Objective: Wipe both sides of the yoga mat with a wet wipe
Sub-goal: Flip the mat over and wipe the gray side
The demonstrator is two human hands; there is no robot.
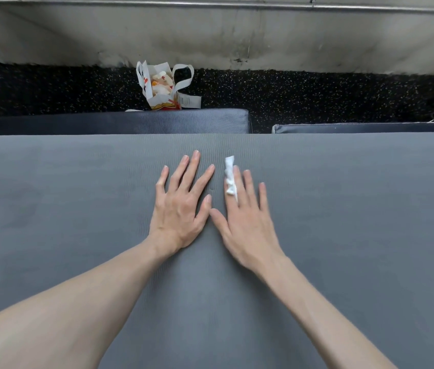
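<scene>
We have the yoga mat spread flat across nearly the whole view, its far edge running straight in front of two dark padded blocks on the speckled floor. Both our hands lie near the middle of that far edge, thumbs almost meeting. Our left hand rests palm down with its fingers straight and spread, holding nothing and simply pressing the mat. Our right hand is flat too, fingers straight, but the wet wipe is bunched into a narrow strip and seems caught alongside the first two fingers; we cannot tell exactly how it is pinched. We judge that we are in the middle of wiping this upper face, with the other face yet to be turned up, though how much is already clean we cannot say. The next move likely calls for spreading the wipe wider under the palm, since a crumpled strip covers little, while the left hand steadies the mat. A paper bag stands beyond, by the wall.
</scene>
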